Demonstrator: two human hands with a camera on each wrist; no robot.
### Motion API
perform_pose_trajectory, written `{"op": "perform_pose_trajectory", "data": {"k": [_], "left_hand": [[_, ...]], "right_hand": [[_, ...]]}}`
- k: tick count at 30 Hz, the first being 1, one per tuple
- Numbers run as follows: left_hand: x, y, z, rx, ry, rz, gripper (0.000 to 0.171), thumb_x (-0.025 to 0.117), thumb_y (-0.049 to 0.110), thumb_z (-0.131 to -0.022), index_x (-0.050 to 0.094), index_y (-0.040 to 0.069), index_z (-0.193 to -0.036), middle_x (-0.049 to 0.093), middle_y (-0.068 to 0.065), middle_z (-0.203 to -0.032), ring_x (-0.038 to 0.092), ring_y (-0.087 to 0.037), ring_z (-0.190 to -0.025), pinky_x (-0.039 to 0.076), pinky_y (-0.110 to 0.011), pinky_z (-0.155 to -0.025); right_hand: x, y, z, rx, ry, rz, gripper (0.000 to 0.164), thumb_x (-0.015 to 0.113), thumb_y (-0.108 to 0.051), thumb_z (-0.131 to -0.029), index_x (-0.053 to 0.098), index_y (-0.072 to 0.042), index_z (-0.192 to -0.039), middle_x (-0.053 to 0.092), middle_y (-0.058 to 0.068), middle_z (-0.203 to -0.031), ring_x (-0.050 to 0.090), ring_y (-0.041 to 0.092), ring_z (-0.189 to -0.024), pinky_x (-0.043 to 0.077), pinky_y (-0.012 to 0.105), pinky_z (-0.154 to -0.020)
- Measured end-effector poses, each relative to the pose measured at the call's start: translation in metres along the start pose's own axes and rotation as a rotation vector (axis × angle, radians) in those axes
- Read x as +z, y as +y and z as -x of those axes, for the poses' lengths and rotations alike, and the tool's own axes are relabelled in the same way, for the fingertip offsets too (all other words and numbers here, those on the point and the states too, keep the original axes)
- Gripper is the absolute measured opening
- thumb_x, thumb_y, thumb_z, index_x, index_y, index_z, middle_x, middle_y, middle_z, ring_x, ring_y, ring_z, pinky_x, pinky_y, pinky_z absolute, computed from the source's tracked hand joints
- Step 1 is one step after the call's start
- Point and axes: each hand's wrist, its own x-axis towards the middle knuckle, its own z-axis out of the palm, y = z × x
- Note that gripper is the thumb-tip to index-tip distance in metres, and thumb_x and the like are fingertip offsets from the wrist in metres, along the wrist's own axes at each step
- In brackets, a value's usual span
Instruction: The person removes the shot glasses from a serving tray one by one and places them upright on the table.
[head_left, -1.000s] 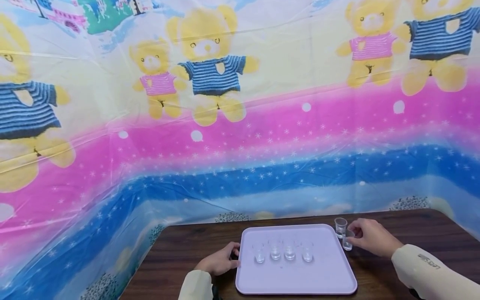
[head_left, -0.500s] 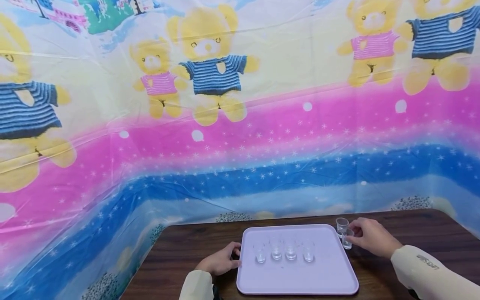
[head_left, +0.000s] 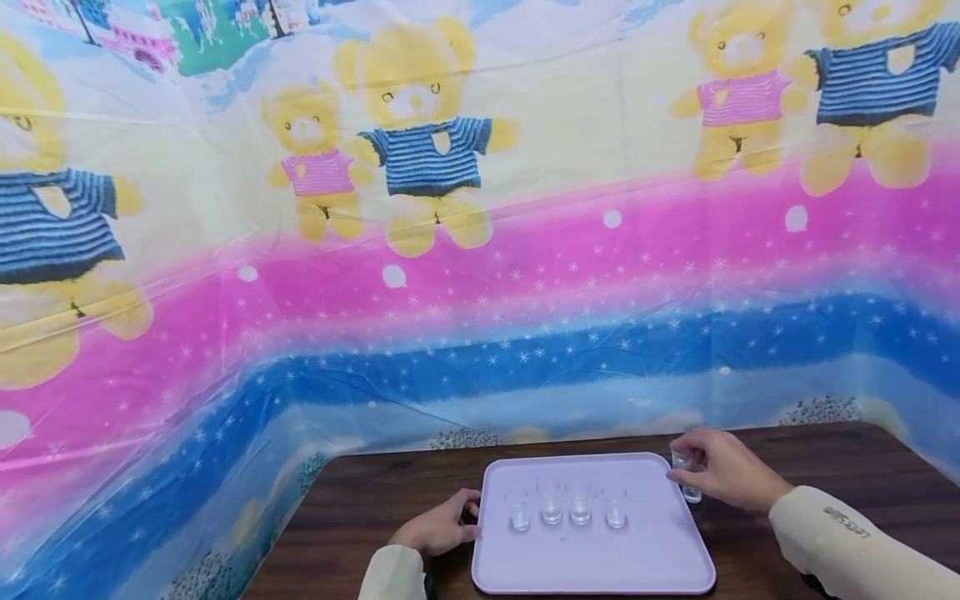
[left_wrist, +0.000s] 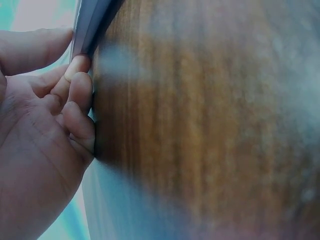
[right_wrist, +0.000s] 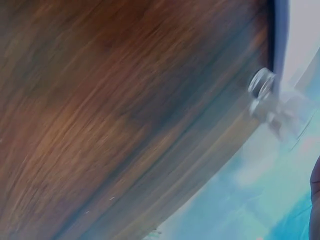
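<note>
Wood-grained and dark, the surface (head_left: 360, 500) carries a smooth, round-cornered lilac tray (head_left: 592, 567), fingers of the left hand (head_left: 437, 527) curled at its rim, grip unclear. Four small clear glasses (head_left: 551, 510) stand in a row on it; just beside its right edge, the right hand (head_left: 727, 471), in a cream sleeve (head_left: 847, 542) with illegible lettering, bends thumb and fingers about more clear glassware (head_left: 692, 492), its hold also unclear. Behind hangs a creased backdrop (head_left: 555, 192) printed with yellow bears (head_left: 420, 142).
</note>
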Motion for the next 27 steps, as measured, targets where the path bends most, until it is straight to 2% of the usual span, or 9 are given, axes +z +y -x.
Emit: {"op": "perform_pose_trajectory", "data": {"k": [6, 15, 21, 27], "left_hand": [[0.001, -0.001, 0.001, 0.018, 0.003, -0.007, 0.046, 0.059, 0.008, -0.092, 0.039, -0.003, -0.131, 0.048, -0.007, -0.107, 0.048, -0.023, -0.092, 0.037, -0.044, -0.083], [0.001, -0.001, 0.003, 0.040, 0.014, -0.012, 0.044, 0.060, 0.009, -0.092, 0.040, -0.002, -0.130, 0.047, -0.006, -0.105, 0.048, -0.021, -0.085, 0.039, -0.040, -0.078], [-0.001, 0.000, 0.003, 0.038, 0.011, -0.004, 0.045, 0.059, 0.008, -0.092, 0.040, -0.003, -0.130, 0.047, -0.007, -0.106, 0.048, -0.021, -0.084, 0.038, -0.039, -0.076], [0.000, 0.001, 0.004, 0.024, 0.008, -0.002, 0.046, 0.060, 0.009, -0.092, 0.040, -0.002, -0.131, 0.048, -0.006, -0.107, 0.049, -0.021, -0.085, 0.039, -0.041, -0.078]], "right_hand": [[0.007, -0.014, -0.003, -0.021, -0.017, -0.020, 0.039, 0.079, -0.034, -0.076, 0.068, -0.009, -0.104, 0.058, -0.007, -0.085, 0.053, 0.012, -0.075, 0.046, 0.030, -0.064], [0.017, -0.027, -0.006, -0.127, -0.069, -0.062, 0.032, 0.079, -0.025, -0.078, 0.067, -0.008, -0.101, 0.061, -0.002, -0.092, 0.057, 0.017, -0.082, 0.049, 0.034, -0.071], [0.028, -0.042, -0.009, -0.121, -0.130, -0.076, 0.034, 0.079, -0.027, -0.077, 0.067, -0.009, -0.102, 0.061, -0.003, -0.092, 0.056, 0.017, -0.082, 0.049, 0.036, -0.072], [0.042, -0.049, -0.012, -0.195, -0.155, -0.088, 0.033, 0.078, -0.027, -0.078, 0.067, -0.007, -0.101, 0.060, -0.005, -0.089, 0.056, 0.013, -0.079, 0.048, 0.030, -0.069]]}}
